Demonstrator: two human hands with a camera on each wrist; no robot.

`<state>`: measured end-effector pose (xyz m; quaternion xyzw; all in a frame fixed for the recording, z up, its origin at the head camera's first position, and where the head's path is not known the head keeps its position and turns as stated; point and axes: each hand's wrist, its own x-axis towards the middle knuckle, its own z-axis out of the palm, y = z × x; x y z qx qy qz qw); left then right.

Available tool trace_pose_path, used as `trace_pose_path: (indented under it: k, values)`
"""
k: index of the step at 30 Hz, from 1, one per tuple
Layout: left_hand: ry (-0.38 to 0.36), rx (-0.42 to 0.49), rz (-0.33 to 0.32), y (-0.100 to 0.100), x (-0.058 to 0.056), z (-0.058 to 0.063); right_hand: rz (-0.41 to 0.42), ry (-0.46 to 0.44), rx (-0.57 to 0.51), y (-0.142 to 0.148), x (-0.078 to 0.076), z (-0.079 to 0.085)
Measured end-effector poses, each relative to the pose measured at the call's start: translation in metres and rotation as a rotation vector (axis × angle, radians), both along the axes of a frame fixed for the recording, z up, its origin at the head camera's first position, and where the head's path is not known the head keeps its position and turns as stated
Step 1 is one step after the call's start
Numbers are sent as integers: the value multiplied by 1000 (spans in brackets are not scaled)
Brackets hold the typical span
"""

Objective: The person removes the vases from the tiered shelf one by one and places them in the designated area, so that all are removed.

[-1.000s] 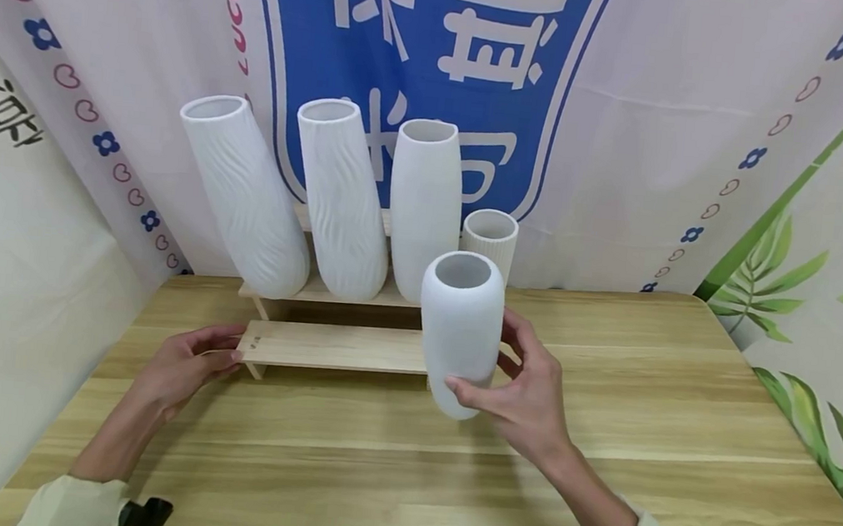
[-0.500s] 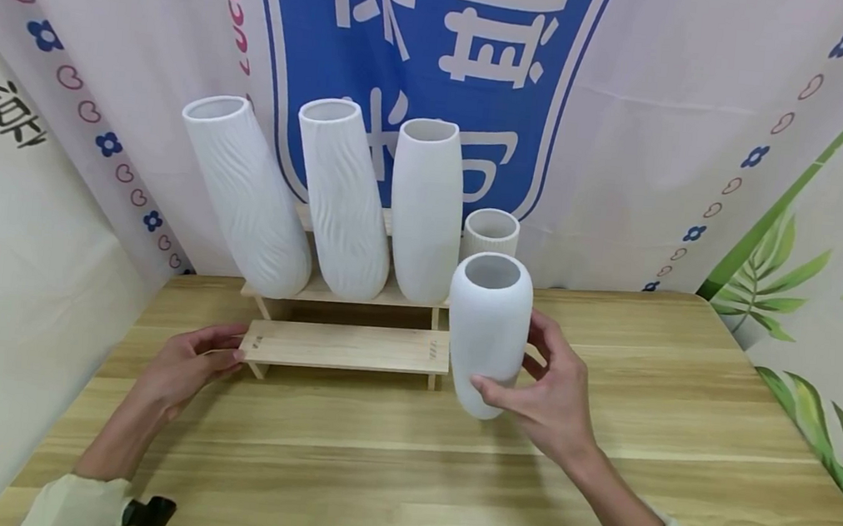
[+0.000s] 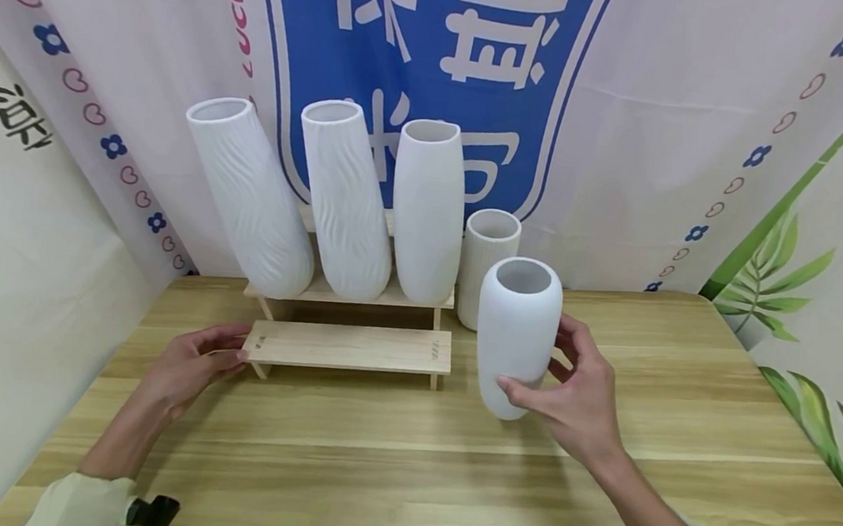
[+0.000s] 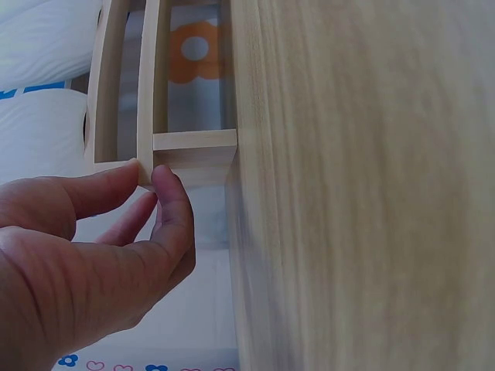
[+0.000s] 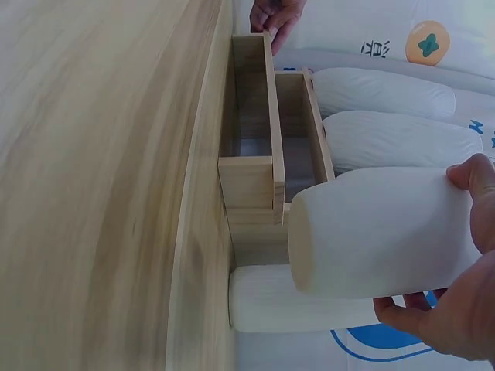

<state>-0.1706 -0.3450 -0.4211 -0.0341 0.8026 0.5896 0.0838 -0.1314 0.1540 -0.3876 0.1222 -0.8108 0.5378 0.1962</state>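
A smooth white vase [image 3: 517, 338] is gripped by my right hand [image 3: 580, 406], thumb in front and fingers round its right side. In the right wrist view, the vase's base hangs off the tabletop, to the right of the wooden step rack. My left hand [image 3: 189, 372] pinches the left end of the rack's lower step [image 3: 346, 347] between thumb and fingers, as the left wrist view also shows. On the upper step stand two wavy-textured white vases [image 3: 255, 207] [image 3: 347, 210] and a smoother tall one [image 3: 428, 213].
A ribbed white vase [image 3: 484, 256] stands on the wooden table [image 3: 373, 476] just right of the rack, partly behind the held vase. A printed curtain [image 3: 642, 149] hangs along the table's back edge, with more printed cloth at both sides.
My right hand has carried the smooth vase rightward, from in front of the lower step's right end to beyond it, uncovering that end. My left hand keeps its place on the step.
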Motion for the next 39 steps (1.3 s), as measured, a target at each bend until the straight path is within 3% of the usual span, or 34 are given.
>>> trace_pose_path:
  k: [25,39]
  values:
    - [11,-2,-4,-1,1,-2,-92,3,-40,32,0,8]
    - [10,-20,-8,0,1,-1,-162,-68,-67,31,-25,13]
